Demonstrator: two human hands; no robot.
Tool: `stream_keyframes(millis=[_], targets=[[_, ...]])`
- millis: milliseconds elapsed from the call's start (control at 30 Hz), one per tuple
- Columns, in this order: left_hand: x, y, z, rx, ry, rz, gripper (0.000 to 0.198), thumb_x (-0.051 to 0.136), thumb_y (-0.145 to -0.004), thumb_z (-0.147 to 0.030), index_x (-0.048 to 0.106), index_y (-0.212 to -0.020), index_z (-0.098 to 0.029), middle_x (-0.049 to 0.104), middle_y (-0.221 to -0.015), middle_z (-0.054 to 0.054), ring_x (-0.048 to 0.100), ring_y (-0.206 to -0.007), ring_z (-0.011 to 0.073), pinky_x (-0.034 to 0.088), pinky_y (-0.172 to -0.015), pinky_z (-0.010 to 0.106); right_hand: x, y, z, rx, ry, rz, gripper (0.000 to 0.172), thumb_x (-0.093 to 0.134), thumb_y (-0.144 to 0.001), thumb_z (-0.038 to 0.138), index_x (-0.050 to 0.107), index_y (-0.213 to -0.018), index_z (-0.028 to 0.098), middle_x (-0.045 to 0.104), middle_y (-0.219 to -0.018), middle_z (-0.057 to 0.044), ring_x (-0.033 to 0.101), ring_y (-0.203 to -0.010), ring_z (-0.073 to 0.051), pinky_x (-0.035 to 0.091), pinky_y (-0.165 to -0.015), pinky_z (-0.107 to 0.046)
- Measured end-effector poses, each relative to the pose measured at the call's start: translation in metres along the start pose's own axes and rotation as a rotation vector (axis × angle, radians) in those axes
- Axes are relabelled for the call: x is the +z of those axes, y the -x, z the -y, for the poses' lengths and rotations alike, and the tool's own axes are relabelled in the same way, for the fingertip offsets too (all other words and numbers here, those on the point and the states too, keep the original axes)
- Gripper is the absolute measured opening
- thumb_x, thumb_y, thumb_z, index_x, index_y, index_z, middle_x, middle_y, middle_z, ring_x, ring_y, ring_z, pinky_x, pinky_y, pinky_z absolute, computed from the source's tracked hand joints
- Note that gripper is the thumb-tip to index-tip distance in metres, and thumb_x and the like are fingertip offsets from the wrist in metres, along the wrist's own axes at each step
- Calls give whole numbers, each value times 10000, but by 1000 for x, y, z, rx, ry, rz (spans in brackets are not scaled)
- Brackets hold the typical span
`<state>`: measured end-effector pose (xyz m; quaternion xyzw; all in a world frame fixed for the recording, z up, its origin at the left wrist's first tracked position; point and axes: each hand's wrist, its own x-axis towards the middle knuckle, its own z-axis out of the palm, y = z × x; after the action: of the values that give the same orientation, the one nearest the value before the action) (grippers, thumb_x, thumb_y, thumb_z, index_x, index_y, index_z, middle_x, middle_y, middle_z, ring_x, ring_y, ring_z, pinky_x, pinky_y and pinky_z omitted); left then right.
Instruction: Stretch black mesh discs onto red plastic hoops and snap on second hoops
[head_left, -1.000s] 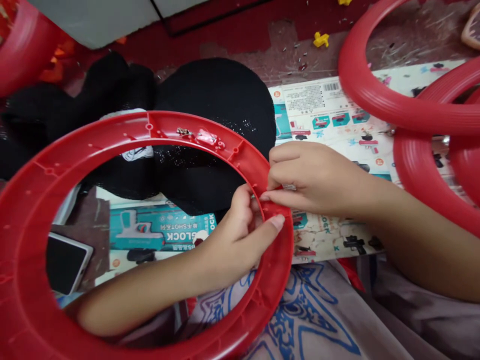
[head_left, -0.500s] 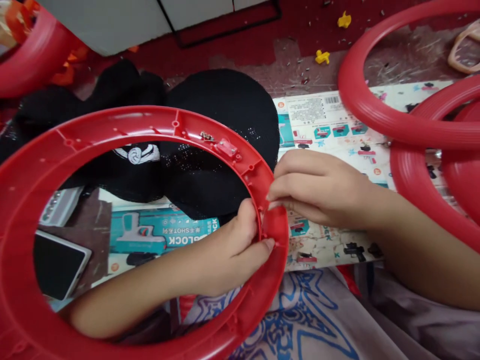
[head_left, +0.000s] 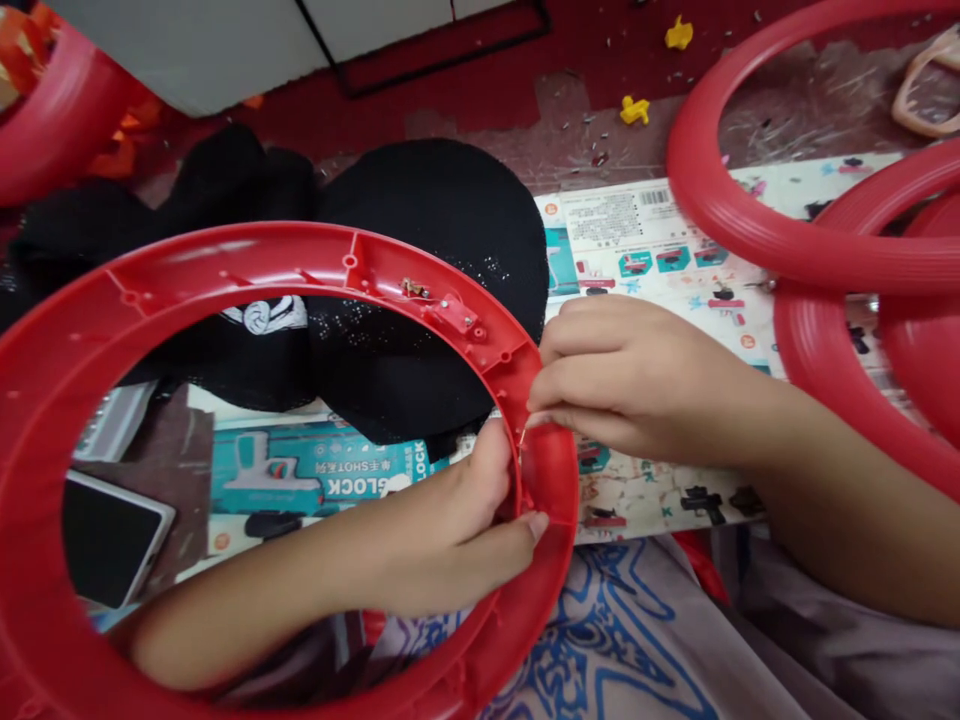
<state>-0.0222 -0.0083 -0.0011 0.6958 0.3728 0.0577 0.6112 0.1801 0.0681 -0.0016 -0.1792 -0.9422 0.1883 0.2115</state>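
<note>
A big red plastic ring [head_left: 247,255] lies tilted across my lap, inner ribbed side up. My left hand [head_left: 457,535] reaches through its opening and pinches the ring's right edge between thumb and fingers. My right hand [head_left: 622,380] comes from outside, fingers curled and pressed onto the same stretch of rim, just above my left thumb. What its fingertips hold, if anything, is too small to make out. A small metal bit and a red tab [head_left: 450,310] sit on the ring's upper rim.
More red rings [head_left: 750,225] are stacked at the right over printed toy-box cardboard [head_left: 637,250]. Black fabric [head_left: 442,200] lies behind the ring. A phone [head_left: 112,540] rests at the lower left. Small yellow parts [head_left: 634,108] dot the red floor.
The ring has turned a little and its right edge sits lower; my left thumb has slid down along the rim. My right hand keeps pressing at the same spot.
</note>
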Motion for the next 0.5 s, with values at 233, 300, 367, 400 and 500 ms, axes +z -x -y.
stream_keyframes(millis=[233, 300, 367, 400, 500], targets=[[6, 5, 6, -74, 131, 33, 541, 491, -912, -309, 212, -1364, -210, 510, -1297, 134, 515, -1180, 266, 486, -965, 410, 1, -1, 5, 49, -7, 87, 287, 470, -936, 258, 698, -786, 168, 640, -800, -39, 525, -746, -155, 374, -684, -305], [9, 2, 4, -66, 302, -4, 518, 539, -893, -333, 289, -1332, -219, 544, -1234, 112, 554, -1117, 241, 510, -909, 372, 0, -1, 6, 64, -1, 100, 306, 463, -937, 258, 693, -757, 167, 636, -784, -39, 526, -743, -155, 367, -678, -303], [12, -4, 0, -53, 578, -78, 489, 574, -874, -355, 354, -1292, -227, 586, -1148, 83, 596, -1029, 204, 528, -822, 310, -1, -2, 6, 71, 21, 88, 326, 458, -935, 253, 679, -714, 162, 625, -757, -38, 516, -723, -151, 357, -665, -300], [14, -8, -2, -60, 706, -125, 471, 594, -861, -358, 388, -1263, -227, 607, -1095, 69, 614, -974, 187, 529, -773, 281, -1, -2, 6, 70, 36, 82, 336, 455, -935, 251, 671, -696, 159, 617, -742, -38, 507, -709, -149, 349, -655, -300], [19, -19, -7, -155, 856, -290, 346, 643, -823, -347, 494, -1098, -199, 634, -865, 23, 624, -735, 137, 508, -625, 231, 0, -2, 3, 53, 74, 84, 358, 445, -938, 261, 661, -671, 157, 577, -691, -34, 470, -662, -144, 317, -619, -301]])
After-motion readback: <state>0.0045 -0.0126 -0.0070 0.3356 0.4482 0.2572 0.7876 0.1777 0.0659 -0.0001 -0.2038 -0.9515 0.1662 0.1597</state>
